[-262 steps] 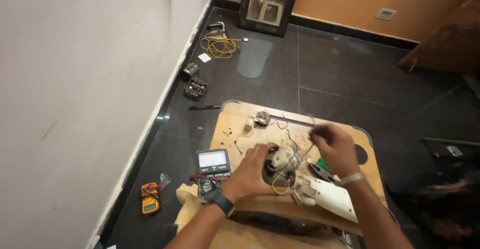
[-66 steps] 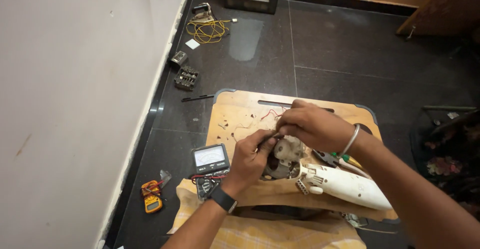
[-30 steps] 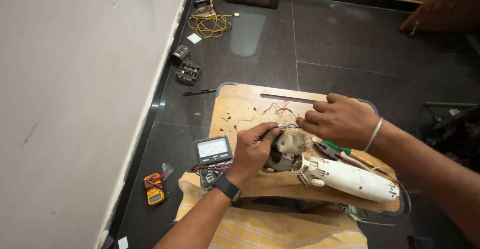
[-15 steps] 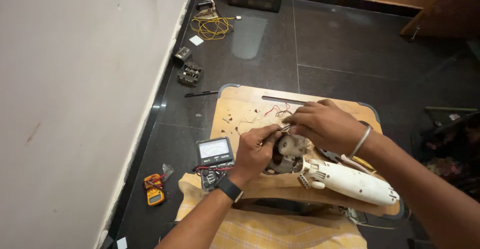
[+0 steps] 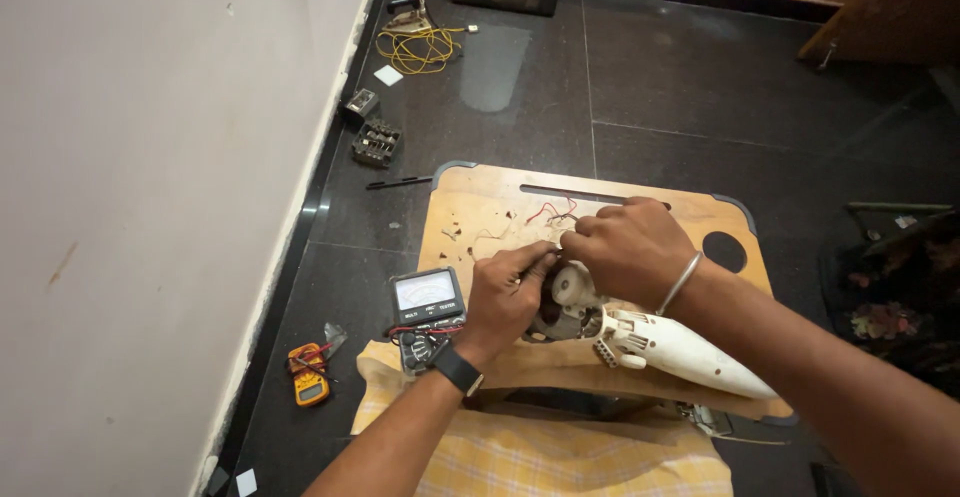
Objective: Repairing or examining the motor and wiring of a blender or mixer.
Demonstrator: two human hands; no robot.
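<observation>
My left hand (image 5: 505,292) and right hand (image 5: 625,247) together over the white appliance (image 5: 660,342) (motor hidden, grip unclear), meter (image 5: 427,295) beside, wooden board (image 5: 480,207) beneath

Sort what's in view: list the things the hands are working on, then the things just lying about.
In use:
left hand and right hand, both at the motor end
white appliance with its motor exposed
wooden board under it
analog multimeter beside the left hand

Lying about:
yellow meter on the floor
yellow cable coil
small black parts near the wall
</observation>
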